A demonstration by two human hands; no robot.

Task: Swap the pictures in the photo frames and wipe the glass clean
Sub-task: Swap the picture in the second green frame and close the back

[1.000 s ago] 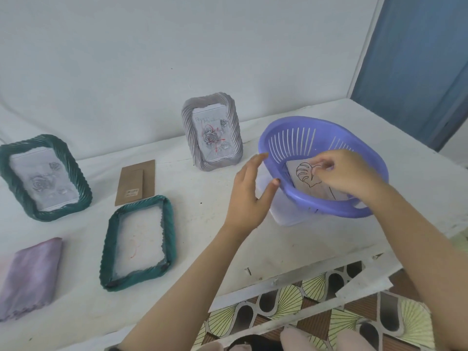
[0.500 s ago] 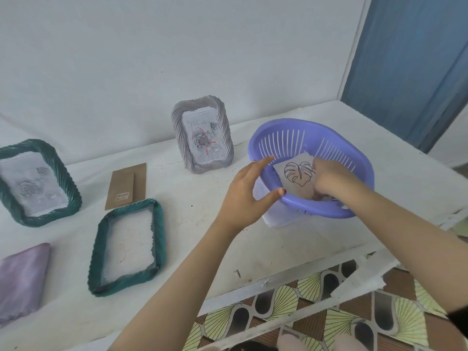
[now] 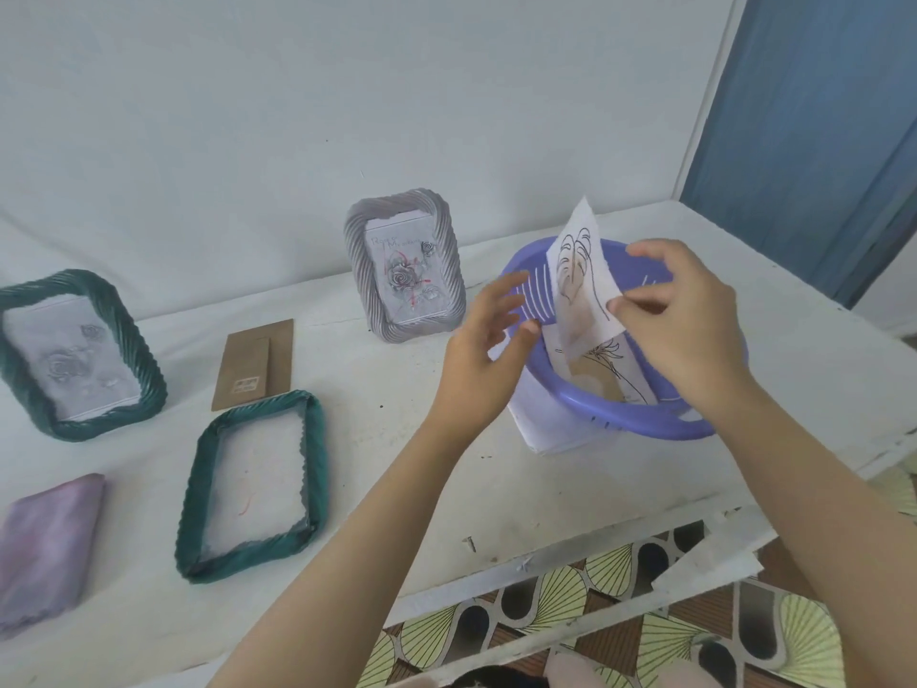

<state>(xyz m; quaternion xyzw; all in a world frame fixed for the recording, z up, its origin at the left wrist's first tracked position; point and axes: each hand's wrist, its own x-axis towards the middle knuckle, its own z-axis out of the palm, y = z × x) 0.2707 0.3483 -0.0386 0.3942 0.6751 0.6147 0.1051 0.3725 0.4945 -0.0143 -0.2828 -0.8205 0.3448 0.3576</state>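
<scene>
Across the white table (image 3: 496, 489) stand a round purple slotted plastic basket (image 3: 620, 414) and a grey rope-edged frame (image 3: 358, 250). Over the basket our right hand (image 3: 685, 315) pinches a white leaf-sketch sheet (image 3: 580, 270), long axis near upright; our left hand (image 3: 476, 360) spreads its fingers beside it.

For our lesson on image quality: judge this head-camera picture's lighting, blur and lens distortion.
Head view: soft, even light, no hard shadows on the table; head view: left hand slightly motion-blurred; head view: wide lens makes the door frame lean.
</scene>
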